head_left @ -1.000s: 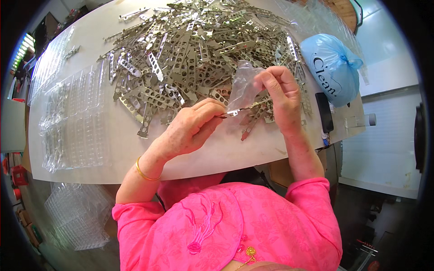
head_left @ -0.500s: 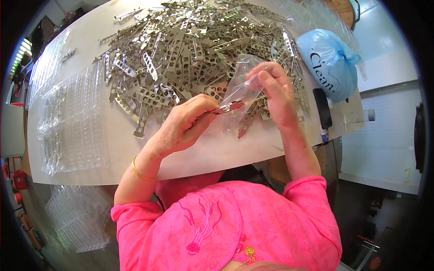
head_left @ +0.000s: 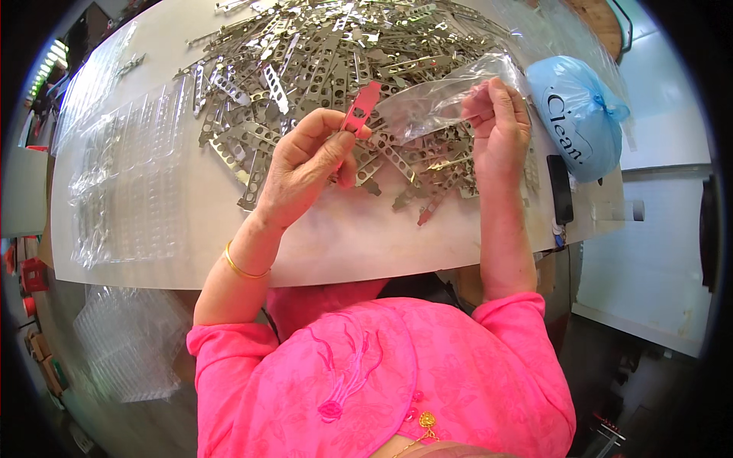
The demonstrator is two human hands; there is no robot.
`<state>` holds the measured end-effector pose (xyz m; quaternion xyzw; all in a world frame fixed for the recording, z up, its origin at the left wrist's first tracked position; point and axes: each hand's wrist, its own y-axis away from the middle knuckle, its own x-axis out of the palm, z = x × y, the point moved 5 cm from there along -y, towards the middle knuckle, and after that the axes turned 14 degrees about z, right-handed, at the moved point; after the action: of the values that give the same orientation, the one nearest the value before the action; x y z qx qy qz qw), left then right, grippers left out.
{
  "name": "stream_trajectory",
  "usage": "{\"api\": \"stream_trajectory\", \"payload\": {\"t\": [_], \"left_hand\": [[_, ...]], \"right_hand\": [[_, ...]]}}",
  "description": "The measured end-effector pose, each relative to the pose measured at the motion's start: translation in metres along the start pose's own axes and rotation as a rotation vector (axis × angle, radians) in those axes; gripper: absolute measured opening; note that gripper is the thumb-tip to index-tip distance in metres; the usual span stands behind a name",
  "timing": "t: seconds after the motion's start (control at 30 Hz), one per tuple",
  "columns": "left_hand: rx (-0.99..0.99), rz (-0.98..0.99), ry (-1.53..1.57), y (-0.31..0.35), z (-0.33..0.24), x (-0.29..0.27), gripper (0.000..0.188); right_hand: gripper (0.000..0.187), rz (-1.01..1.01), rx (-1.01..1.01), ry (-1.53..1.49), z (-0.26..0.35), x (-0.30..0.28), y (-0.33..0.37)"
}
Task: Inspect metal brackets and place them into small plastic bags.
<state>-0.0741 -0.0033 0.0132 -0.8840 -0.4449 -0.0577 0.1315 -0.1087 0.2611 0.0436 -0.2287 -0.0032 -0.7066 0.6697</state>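
Between the thumb and fingers of my left hand [head_left: 313, 156] is a shiny metal bracket [head_left: 362, 107], tilted upward, its flat face reflecting pink. My right hand [head_left: 500, 126] pinches a clear plastic bag [head_left: 427, 99] that stretches leftward, toward the bracket. Bag and bracket look apart, though the thin film's edge is hard to make out. Under and beyond both hands spreads a big heap of perforated metal brackets [head_left: 321, 69], with loose ones at its near edge, one of them a bracket [head_left: 431, 208] lying between my forearms.
Clear plastic blister trays [head_left: 130, 179] lie on the left of the white table [head_left: 366, 256]. A tied blue bag [head_left: 576, 118] and a black elongated object [head_left: 559, 189] are at the right. More clear trays [head_left: 130, 343] sit below the table's left edge.
My left hand has raised the bracket and turned it upward. My right hand has moved right with the plastic bag, which now lies stretched sideways, away from the bracket. The view has shifted slightly.
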Motion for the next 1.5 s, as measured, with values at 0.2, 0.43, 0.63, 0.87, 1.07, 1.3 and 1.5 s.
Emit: {"api": "stream_trajectory", "payload": {"t": [0.2,0.43,0.63,0.87,1.07,1.3,1.5], "left_hand": [[-0.012,-0.008,0.076,-0.001,0.002,0.003,0.024],[-0.016,0.0,0.064,-0.004,0.001,0.002,0.024],[0.0,0.001,0.036,-0.005,0.001,0.0,0.018],[0.053,-0.046,0.057,-0.005,-0.002,-0.009,0.017],[0.042,-0.044,0.089,-0.004,0.0,-0.007,0.02],[0.049,-0.063,0.09,-0.005,0.003,-0.008,0.019],[0.023,-0.046,0.075,-0.005,0.004,-0.011,0.018]], "right_hand": [[0.009,-0.027,0.016,-0.038,-0.011,0.006,-0.001],[0.009,0.006,0.025,-0.058,-0.017,0.019,0.002],[0.01,0.044,0.05,-0.042,-0.023,0.026,0.008],[0.01,0.005,-0.013,-0.073,-0.013,0.015,0.007],[0.01,-0.022,-0.015,-0.119,-0.008,0.013,0.005],[0.011,0.012,0.0,-0.113,-0.014,0.025,0.007],[0.012,0.059,0.04,-0.103,-0.021,0.031,0.012]]}}
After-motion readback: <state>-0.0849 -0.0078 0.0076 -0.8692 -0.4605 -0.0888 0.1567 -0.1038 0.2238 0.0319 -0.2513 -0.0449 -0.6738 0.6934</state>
